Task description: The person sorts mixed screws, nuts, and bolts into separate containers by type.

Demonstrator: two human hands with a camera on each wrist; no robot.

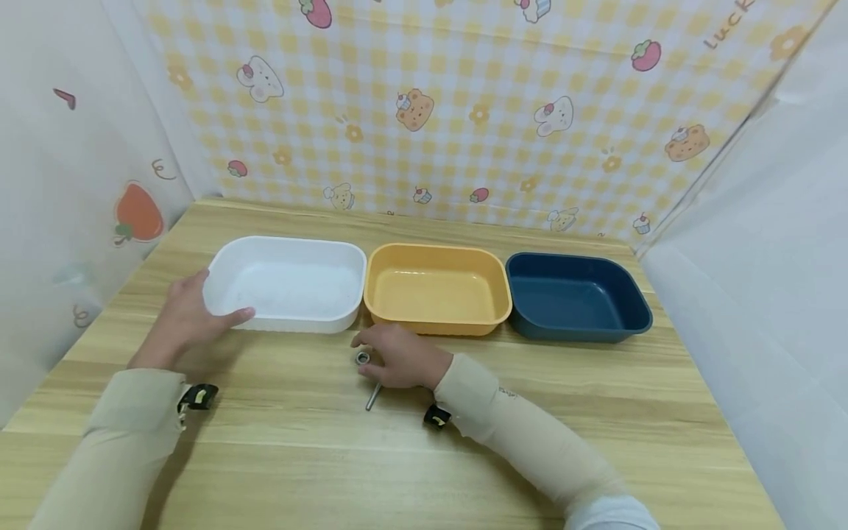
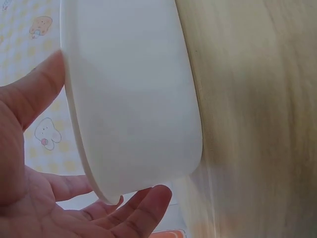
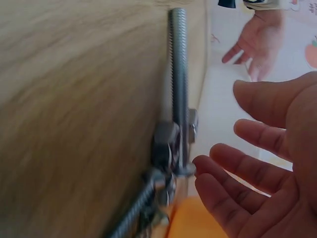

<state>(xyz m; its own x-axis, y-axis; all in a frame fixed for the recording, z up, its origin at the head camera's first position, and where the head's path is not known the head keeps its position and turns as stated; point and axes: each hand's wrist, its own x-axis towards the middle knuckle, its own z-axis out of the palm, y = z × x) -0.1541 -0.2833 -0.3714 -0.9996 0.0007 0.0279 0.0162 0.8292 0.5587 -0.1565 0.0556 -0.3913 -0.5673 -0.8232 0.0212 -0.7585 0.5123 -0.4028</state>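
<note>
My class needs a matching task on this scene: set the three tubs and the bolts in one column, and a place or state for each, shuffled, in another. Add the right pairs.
Column one
1. white tub
2. yellow tub
3. blue tub
4. bolts

Column two
A. at the right end of the row in the head view
B. silvery metal, near the right hand
C. touched by the left hand
D. in the middle of the row

Right pairs
1-C, 2-D, 3-A, 4-B

Bare hands (image 1: 188,313), beige sleeves (image 1: 530,434), black wrist pieces (image 1: 209,391) with yellow patches (image 1: 438,421), whitish cloth (image 1: 612,514)
</note>
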